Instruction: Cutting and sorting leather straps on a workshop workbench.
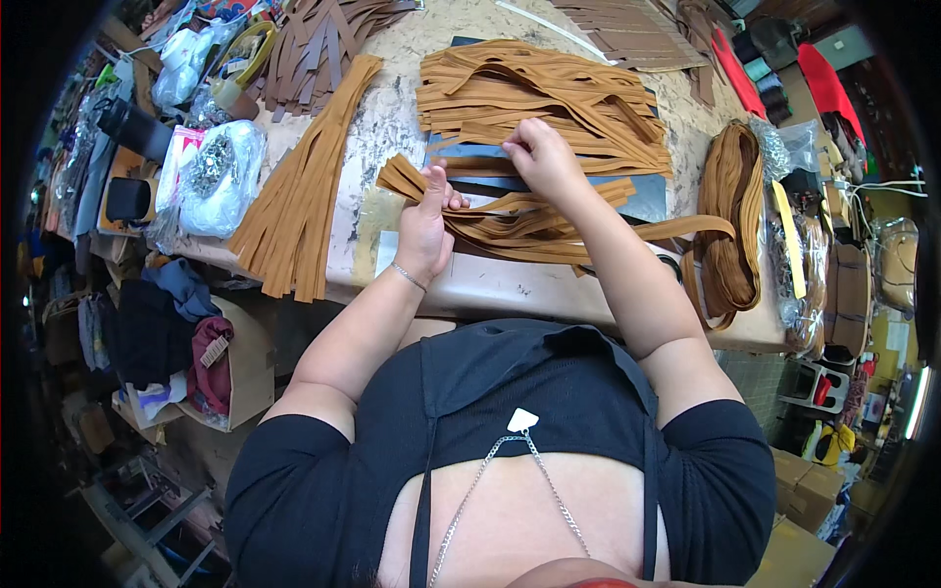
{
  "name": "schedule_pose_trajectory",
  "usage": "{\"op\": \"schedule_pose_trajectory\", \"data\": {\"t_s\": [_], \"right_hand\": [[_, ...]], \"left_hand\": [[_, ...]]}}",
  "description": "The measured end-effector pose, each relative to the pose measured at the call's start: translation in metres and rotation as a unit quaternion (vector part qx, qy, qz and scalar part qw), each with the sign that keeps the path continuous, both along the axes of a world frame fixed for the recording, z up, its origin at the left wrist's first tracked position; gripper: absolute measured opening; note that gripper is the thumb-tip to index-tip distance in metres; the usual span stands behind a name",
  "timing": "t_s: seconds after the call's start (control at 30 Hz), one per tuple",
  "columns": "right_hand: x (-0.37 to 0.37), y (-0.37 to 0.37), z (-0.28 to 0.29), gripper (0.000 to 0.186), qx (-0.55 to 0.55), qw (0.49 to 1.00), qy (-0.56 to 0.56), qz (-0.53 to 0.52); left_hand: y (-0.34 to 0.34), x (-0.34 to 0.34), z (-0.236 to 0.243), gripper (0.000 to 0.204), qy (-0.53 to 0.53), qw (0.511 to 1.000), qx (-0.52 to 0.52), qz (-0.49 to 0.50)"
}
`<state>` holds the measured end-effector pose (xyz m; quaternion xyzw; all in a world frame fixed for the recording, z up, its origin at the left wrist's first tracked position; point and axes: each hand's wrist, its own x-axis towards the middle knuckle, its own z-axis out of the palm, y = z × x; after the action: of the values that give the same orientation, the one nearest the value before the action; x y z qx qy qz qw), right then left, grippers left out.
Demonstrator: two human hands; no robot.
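Note:
My left hand (427, 227) is closed around one end of a bundle of mustard-brown zipper strips (529, 227), thumb pointing up. The bundle's short ends (400, 176) stick out past the fingers, and its length runs to the right along the table's near edge. Over the lower edge of a wide pile of the same strips (534, 93), my right hand (544, 162) has thumb and fingers pinched together. Whatever sits in that pinch is too small to make out. Beneath the strips lies a blue-grey board (647, 199), mostly covered.
More zipper strips (312, 186) fan over the table's left edge. A thick coil of zipper tape (730, 225) stands at the right, with one tail reaching toward the bundle. Brown flat strips (319, 44) lie at the back left. Plastic-wrapped goods (223, 171) crowd the left.

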<state>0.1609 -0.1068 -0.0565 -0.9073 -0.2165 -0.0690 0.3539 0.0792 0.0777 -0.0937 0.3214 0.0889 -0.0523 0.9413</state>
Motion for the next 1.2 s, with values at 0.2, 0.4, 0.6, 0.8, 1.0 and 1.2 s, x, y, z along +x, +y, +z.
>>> {"op": "schedule_pose_trajectory", "data": {"t_s": [0.2,0.4,0.6,0.8,1.0,1.2], "right_hand": [[-0.021,0.007,0.015,0.013,-0.016,0.981,0.101,0.165],[-0.011,-0.008,0.004,0.015,-0.164,0.985,-0.003,0.057],[-0.012,0.014,0.019,0.019,0.035,0.998,0.053,0.027],[0.007,0.007,0.003,0.018,-0.001,0.987,0.076,0.138],[0.013,-0.011,-0.009,0.015,-0.18,0.979,-0.099,-0.013],[0.018,0.004,0.006,0.015,-0.074,0.996,-0.045,0.024]], "left_hand": [[0.002,0.002,0.004,0.034,0.026,0.999,0.032,-0.013],[-0.007,-0.004,0.017,0.038,0.012,0.999,0.032,0.013],[-0.006,0.003,0.014,0.032,-0.004,1.0,-0.003,-0.009],[-0.001,0.02,0.002,0.028,0.023,0.999,0.008,-0.026],[-0.007,0.016,0.026,0.025,0.038,0.996,0.084,-0.012],[0.001,0.029,0.004,0.029,-0.012,0.999,-0.05,-0.013]]}}
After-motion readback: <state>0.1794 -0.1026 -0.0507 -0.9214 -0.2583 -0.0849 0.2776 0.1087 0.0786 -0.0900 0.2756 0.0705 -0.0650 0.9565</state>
